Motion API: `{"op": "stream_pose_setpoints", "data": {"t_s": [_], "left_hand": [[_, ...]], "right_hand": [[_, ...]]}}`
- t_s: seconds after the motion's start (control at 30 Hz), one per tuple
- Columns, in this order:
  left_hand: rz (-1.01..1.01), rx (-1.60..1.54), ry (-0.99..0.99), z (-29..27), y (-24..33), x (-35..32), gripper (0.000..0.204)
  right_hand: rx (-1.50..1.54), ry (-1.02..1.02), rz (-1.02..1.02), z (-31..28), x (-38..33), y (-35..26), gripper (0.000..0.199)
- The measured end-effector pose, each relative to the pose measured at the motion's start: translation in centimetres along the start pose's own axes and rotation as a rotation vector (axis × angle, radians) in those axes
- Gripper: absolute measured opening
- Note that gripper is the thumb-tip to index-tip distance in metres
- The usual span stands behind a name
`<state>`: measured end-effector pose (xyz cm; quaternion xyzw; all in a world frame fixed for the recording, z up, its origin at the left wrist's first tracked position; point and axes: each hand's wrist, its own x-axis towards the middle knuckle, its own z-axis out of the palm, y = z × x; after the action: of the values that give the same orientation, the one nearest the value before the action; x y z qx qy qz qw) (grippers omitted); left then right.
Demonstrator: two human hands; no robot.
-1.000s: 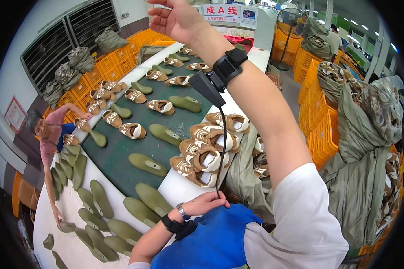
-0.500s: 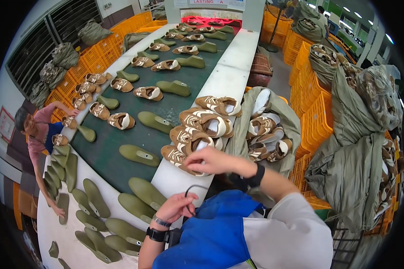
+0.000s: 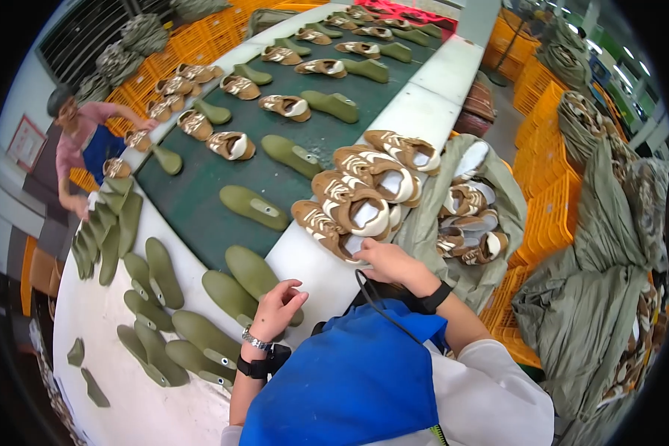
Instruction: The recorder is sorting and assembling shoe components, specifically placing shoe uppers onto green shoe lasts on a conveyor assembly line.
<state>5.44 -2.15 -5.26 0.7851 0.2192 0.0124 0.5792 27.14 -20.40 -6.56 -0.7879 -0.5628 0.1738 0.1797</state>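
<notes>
The nearest brown shoe (image 3: 321,229), with white stripes, lies at the close end of a heap of brown shoes (image 3: 360,175) on the white desk (image 3: 312,271), just right of the green belt (image 3: 189,197), its toe toward the belt. The right hand (image 3: 394,262), also right of the belt, touches the heel of that shoe with bent fingers; its grip looks nearly closed, but whether it pinches the collar I cannot tell. The left hand (image 3: 273,308) hangs off the near end of the belt, its grip loosely curled, part open and holding nothing, just beside two olive-green lasts (image 3: 254,271). A black cable (image 3: 366,288) loops by the right hand, and a blue apron (image 3: 349,372) covers the person's front at the belt's near end. More lasts (image 3: 163,271) spread over the desk to the left of that end. On the belt itself, single shoes (image 3: 285,106) and lasts lie in loose rows up to a red-lit opening (image 3: 450,26) at its far end. Left of the belt, a co-worker (image 3: 73,149) has one hand (image 3: 147,123) by a shoe; orange crates (image 3: 145,78) stand behind. Right of the belt, past the heap, a grey-green sack (image 3: 507,197) opens on more shoes, and farther from the belt rise stacked crates (image 3: 554,212)
</notes>
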Motion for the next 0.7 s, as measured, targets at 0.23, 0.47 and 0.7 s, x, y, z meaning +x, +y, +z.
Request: {"op": "stream_pose_setpoints", "data": {"t_s": [0.23,0.47,0.7], "left_hand": [[-0.081,0.129,0.359,-2.6,-3.4,-3.8,0.029],[0.133,0.700,0.522,-2.9,-5.6,-4.1,0.042],[-0.011,0.852,0.594,-0.7,-7.6,-4.4,0.052]], "right_hand": [[0.029,0.000,-0.074,-0.2,1.7,-1.3,0.031],[0.246,-0.044,-0.198,-4.1,3.8,-3.3,0.028],[0.142,-0.425,-0.329,-0.5,4.8,-5.2,0.035]]}}
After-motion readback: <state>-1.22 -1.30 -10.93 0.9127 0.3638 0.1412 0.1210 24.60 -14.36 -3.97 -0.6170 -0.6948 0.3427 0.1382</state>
